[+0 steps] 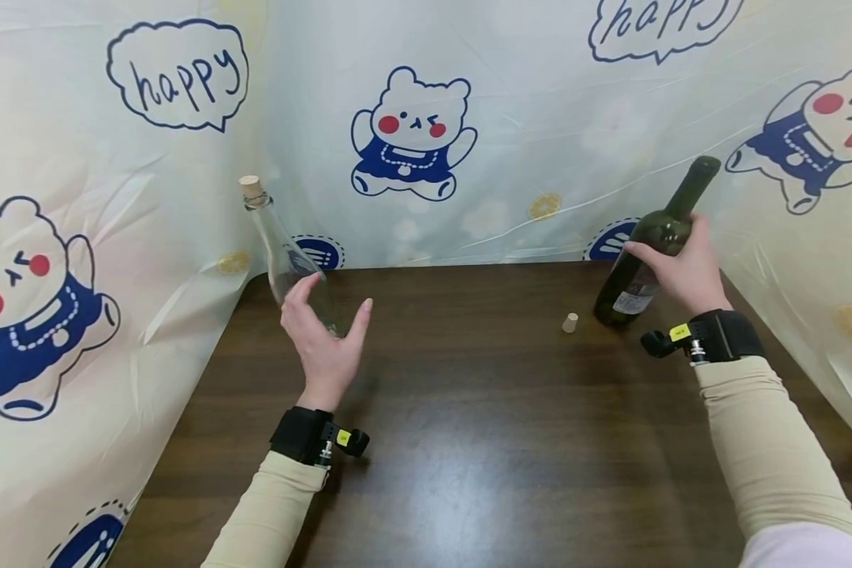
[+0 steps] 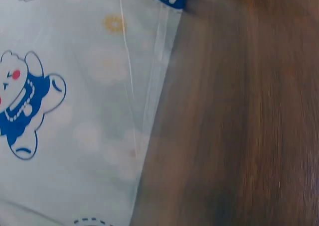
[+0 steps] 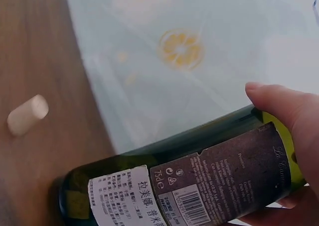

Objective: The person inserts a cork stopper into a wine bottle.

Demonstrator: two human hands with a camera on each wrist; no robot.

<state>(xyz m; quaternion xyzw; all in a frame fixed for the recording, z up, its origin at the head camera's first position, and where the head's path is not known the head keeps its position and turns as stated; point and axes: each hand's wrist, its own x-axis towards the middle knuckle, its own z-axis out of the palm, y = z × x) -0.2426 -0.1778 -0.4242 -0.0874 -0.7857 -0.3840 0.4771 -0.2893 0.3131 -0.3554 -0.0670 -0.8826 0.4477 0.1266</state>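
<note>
At the back left stands a clear glass bottle (image 1: 278,241) with a cork (image 1: 252,187) in its mouth. My left hand (image 1: 321,343) is right at its lower part, fingers overlapping the glass in the head view and thumb spread away. Neither that hand nor the bottle shows in the left wrist view. On the right, my right hand (image 1: 692,272) grips a dark green wine bottle (image 1: 660,231) around its upper body, thumb in front. Its dark label (image 3: 224,176) and a white sticker (image 3: 124,198) face the right wrist camera. The green bottle's mouth shows no cork.
A small loose cork (image 1: 570,323) lies on the brown wooden table (image 1: 461,394), just left of the green bottle's base. A pale printed cloth (image 1: 511,158) with bears and lettering hangs behind the table and along both sides.
</note>
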